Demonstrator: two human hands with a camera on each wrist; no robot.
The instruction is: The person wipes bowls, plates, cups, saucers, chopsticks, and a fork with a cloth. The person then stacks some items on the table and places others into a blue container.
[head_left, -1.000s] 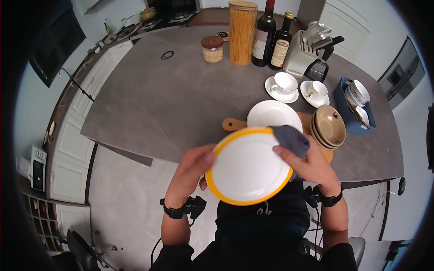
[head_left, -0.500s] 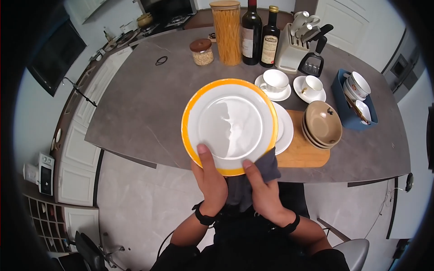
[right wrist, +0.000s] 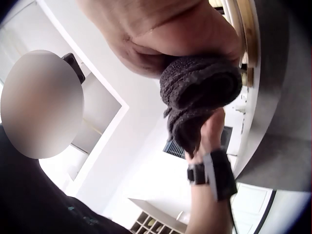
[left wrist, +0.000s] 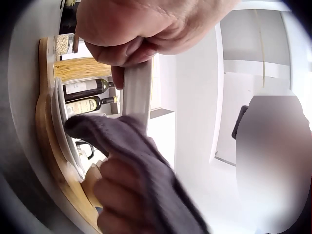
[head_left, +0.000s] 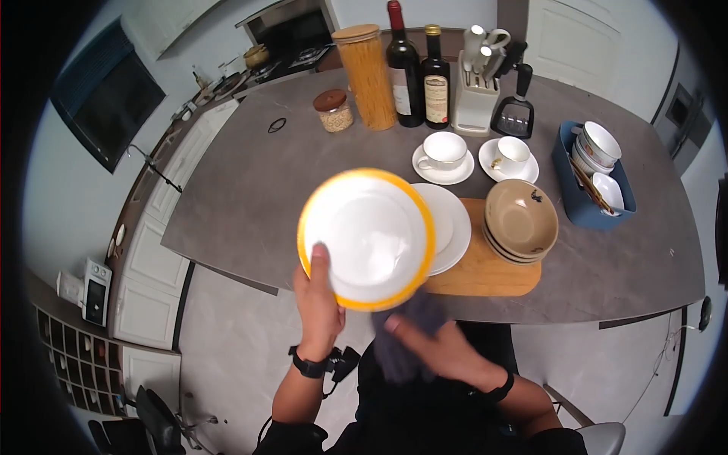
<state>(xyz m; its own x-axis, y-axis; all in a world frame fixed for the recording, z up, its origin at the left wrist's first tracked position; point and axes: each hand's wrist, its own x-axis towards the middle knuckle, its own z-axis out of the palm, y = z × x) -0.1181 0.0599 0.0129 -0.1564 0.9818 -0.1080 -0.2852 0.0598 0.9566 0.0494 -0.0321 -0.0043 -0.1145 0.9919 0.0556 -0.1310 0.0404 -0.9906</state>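
Your left hand grips the yellow-rimmed plate at its lower left rim, thumb flat on the upper face and fingers behind. The plate is raised clear of the counter, above its near edge, with the white face turned up toward you. Your right hand is curled around a dark gray cloth, which hangs in a bunch just beside the plate's lower rim; motion blur hides whether the cloth touches the plate. To the right of the raised plate, along the counter's near edge, a wooden board carries a white plate on its left part and stacked tan bowls on its right part. Toward the counter's right edge stands a blue basket holding white bowls. Behind the board, two white cups rest on saucers, the larger cup to the left of the smaller cup. Toward the counter's far edge, from left to right, stand a small jar, a tall pasta jar, two dark bottles and a knife block.
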